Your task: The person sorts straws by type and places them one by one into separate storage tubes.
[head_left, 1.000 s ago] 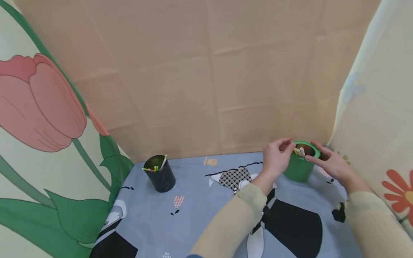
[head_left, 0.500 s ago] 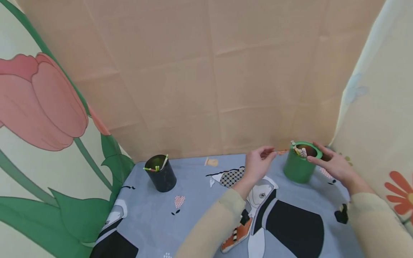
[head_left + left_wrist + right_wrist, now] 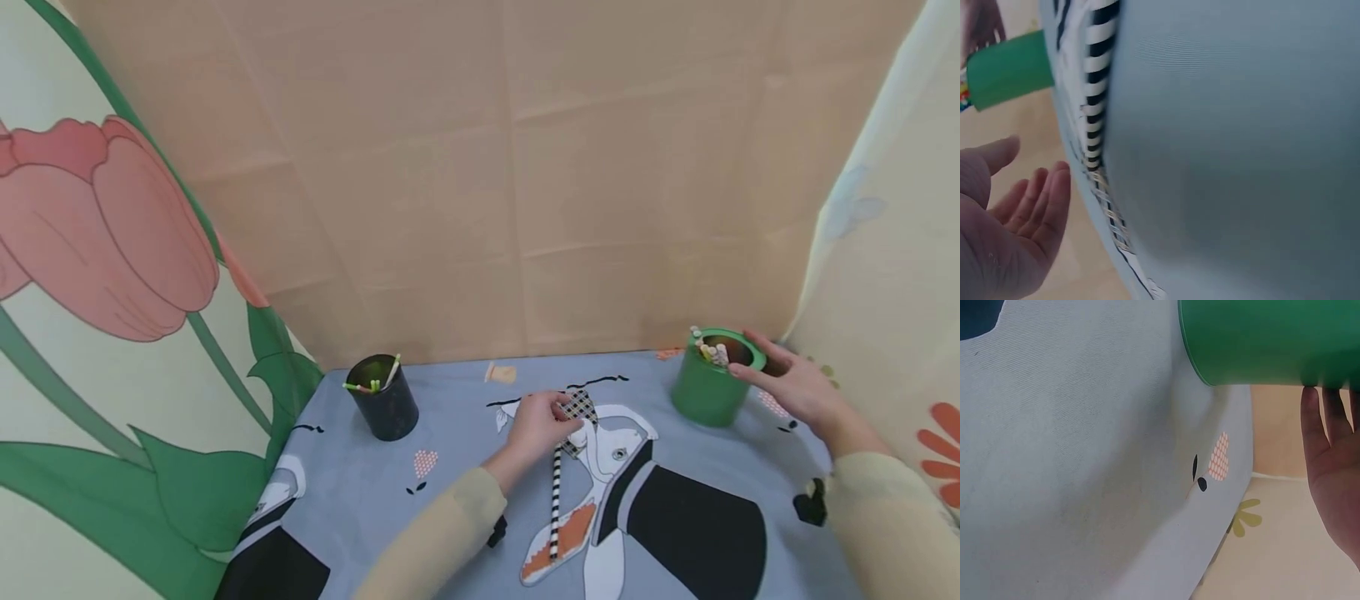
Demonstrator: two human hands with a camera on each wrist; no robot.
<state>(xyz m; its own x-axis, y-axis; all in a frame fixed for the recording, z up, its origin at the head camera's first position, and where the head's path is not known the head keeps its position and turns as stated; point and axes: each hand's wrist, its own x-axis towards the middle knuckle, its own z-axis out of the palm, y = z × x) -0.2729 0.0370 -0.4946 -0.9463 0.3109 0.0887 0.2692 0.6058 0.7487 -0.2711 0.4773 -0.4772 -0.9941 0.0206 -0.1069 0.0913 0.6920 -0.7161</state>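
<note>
A green cup (image 3: 711, 396) stands upright at the back right of the blue cloth. Short pale and yellow sticks (image 3: 715, 353) show inside its mouth, and another small whitish piece (image 3: 696, 333) leans at its left rim. My right hand (image 3: 798, 387) holds the cup's right side, thumb and fingers spread about the rim; in the right wrist view its fingers (image 3: 1313, 419) touch the green wall. My left hand (image 3: 538, 427) hovers over the cloth between the two cups. In the left wrist view its palm and fingers (image 3: 1054, 200) are loosely bent around nothing.
A black cup (image 3: 386, 410) with several green and white sticks stands at the back left. The blue cloth (image 3: 465, 425) carries printed animals and hearts. A brown sheet (image 3: 450, 208) rises behind it, with flower-printed fabric (image 3: 112, 225) on both sides.
My left hand has left the green cup's rim and moved left and toward me. A small whitish piece now shows at the cup's left rim. My right hand has stayed at the cup.
</note>
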